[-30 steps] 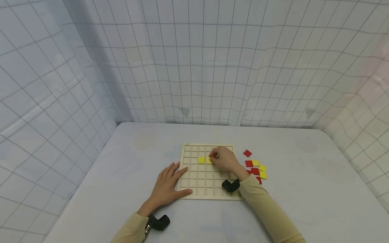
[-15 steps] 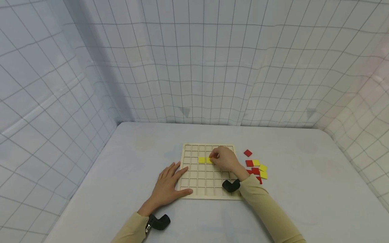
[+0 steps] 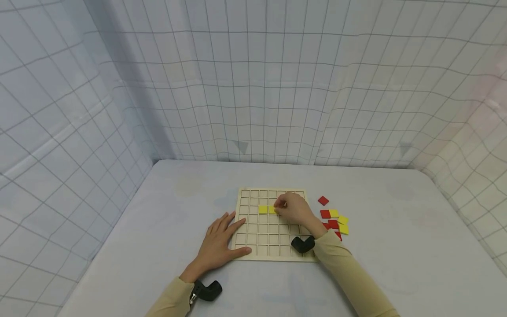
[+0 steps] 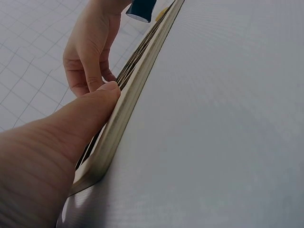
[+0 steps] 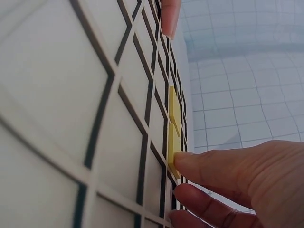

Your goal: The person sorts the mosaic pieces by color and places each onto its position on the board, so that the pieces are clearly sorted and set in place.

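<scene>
A pale gridded board lies on the table, with one yellow tile in a square and a second yellow tile directly to its right. My right hand is over the board, its thumb and curled fingers pinching the second tile at its right side. In the right wrist view the thumb touches that yellow tile. With fingers spread, my left hand rests on the board's left edge, and its thumb lies across the near left corner. The left wrist view shows this thumb on the board's rim.
Right of the board lie several loose red and yellow tiles, some touching or overlapping, partly behind my right sleeve. A single red tile lies farther back, apart from them. White cloth with a dark grid hangs behind and beside the table.
</scene>
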`<state>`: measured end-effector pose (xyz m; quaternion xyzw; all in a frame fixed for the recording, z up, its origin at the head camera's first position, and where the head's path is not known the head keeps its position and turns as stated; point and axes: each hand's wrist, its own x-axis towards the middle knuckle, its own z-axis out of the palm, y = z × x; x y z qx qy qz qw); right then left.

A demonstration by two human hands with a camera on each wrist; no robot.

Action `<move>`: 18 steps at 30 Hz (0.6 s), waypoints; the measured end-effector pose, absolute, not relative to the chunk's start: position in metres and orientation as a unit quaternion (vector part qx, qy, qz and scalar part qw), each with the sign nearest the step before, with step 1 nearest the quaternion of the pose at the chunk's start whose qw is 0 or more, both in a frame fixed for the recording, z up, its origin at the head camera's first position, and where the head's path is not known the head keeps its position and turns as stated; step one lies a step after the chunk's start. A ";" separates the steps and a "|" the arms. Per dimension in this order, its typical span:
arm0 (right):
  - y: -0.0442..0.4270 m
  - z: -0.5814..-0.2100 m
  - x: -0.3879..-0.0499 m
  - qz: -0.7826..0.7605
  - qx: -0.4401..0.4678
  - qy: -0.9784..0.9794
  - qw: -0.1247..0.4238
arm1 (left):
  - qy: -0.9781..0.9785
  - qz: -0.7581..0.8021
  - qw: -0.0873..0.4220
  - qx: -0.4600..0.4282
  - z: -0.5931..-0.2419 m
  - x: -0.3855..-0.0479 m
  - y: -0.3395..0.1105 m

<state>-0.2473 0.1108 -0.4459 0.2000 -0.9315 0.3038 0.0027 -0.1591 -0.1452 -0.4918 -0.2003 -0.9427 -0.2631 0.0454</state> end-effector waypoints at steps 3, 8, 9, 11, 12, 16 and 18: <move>0.111 -0.446 -0.247 0.305 0.199 -0.931 0.000 | -0.942 -0.264 0.049 -0.203 -0.492 -0.160 -0.145; 0.113 -0.447 -0.245 0.307 0.197 -0.931 -0.008 | -0.943 -0.262 0.045 -0.201 -0.492 -0.159 -0.145; 0.113 -0.448 -0.244 0.307 0.197 -0.931 -0.009 | -0.943 -0.262 0.043 -0.201 -0.492 -0.159 -0.145; 0.114 -0.448 -0.244 0.306 0.198 -0.931 -0.011 | -0.943 -0.261 0.042 -0.202 -0.492 -0.159 -0.145; 0.114 -0.448 -0.243 0.306 0.200 -0.931 -0.012 | -0.943 -0.261 0.042 -0.202 -0.492 -0.158 -0.145; 0.116 -0.446 -0.242 0.312 0.216 -0.925 -0.011 | -0.942 -0.262 0.044 -0.204 -0.492 -0.159 -0.145; 0.118 -0.445 -0.241 0.318 0.225 -0.921 -0.010 | -0.942 -0.262 0.046 -0.204 -0.491 -0.160 -0.145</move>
